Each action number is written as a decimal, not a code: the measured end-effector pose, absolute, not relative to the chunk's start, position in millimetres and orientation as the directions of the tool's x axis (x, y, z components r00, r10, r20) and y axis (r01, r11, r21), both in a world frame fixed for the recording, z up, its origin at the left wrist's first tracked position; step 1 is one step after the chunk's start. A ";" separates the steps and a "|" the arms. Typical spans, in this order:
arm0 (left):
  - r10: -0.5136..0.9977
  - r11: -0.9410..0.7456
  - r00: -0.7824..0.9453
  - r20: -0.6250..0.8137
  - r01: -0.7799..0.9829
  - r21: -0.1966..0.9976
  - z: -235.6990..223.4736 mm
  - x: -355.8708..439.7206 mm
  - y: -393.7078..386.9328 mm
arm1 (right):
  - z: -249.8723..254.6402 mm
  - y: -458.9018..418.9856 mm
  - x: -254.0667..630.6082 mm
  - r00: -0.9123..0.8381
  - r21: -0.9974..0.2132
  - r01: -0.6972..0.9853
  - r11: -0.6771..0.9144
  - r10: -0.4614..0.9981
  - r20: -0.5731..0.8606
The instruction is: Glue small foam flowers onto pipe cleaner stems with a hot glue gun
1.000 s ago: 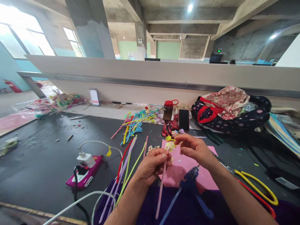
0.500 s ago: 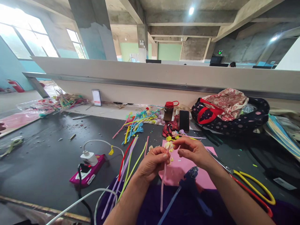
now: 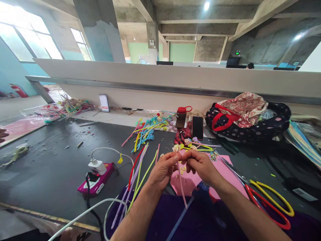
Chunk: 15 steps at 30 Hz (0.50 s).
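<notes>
- Concrete beams [image 3: 198,17] are crossing overhead and a pale partition [image 3: 140,72] is running along the far edge of the black table [image 3: 62,164]; clock directions are being counted from the two hands, with twelve pointing away from the person.
- At the centre, the left hand [image 3: 163,170] is pinching a fuzzy pink stem [image 3: 182,190] between thumb and forefinger, its other fingers curling in below.
- This pink stem is hanging toward six o'clock, and a cream flower head [image 3: 177,148] is sitting at its top, just above the fingertips.
- The right hand [image 3: 199,164] is meeting the left fingertips from three o'clock, its fingers curling inward; whether its fingertips are closing on anything, I cannot tell.
- Under the hands a pink sheet [image 3: 232,182] is lying flat; at five o'clock a blue glue gun [image 3: 202,190] is showing only partly.
- At four o'clock, scissors with yellow and red handles [image 3: 253,183] are resting with blades reaching over the sheet.
- At eight o'clock several loose fuzzy stems [image 3: 130,187] are lying side by side, a magenta power strip [image 3: 102,182] sitting beyond them.
- Between ten and eleven, a colourful bundle of stems [image 3: 147,129] is spreading out.
- At twelve a red-capped bottle [image 3: 181,118] is standing; at one, a dark phone [image 3: 197,128] is leaning; at two, a spotted bag [image 3: 271,127] is gaping.
- Far off at nine, another person's hand [image 3: 3,133] is entering at the edge.
</notes>
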State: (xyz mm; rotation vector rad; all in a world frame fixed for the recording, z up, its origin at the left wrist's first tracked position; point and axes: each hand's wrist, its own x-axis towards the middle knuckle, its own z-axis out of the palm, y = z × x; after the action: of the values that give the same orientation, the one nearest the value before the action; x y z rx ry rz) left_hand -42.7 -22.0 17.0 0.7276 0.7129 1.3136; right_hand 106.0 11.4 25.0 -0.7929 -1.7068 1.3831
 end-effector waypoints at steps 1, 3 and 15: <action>0.992 0.109 0.118 -0.049 -0.585 0.804 17.9 -42.4 -22.3 | 24.1 12.3 106.4 -0.485 -0.981 -0.026 0.190 0.856 0.179; 0.992 0.111 0.116 -0.053 -0.579 0.808 19.5 -41.7 -23.0 | 24.1 13.3 107.8 -0.485 -0.986 -0.043 0.158 0.860 0.159; 0.999 -0.039 -0.004 0.040 -0.375 0.926 22.6 -42.4 -29.2 | 36.5 18.2 123.3 -0.415 -0.960 -0.022 0.280 0.871 0.264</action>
State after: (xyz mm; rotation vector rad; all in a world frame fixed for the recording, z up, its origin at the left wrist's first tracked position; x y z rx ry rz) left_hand -42.4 -29.2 22.6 0.9501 0.8992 1.3936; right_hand 123.3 18.2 36.5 -0.7878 -1.6644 1.2662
